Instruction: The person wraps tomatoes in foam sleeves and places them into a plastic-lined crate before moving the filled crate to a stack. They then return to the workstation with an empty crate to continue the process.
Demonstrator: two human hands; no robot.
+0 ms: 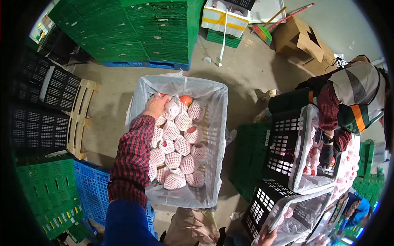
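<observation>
At 11 o'clock of lined crate, left hand grips a netted fruit; crate roughly half full; right hand grip unclear.

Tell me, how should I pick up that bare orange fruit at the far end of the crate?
Probably from above, fingers around its rounded sides. The bare orange fruit sits on top, at the far end of the lined crate, with net-wrapped fruits packed close around it, so only its top is open. The left hand already rests just beside it.
</observation>
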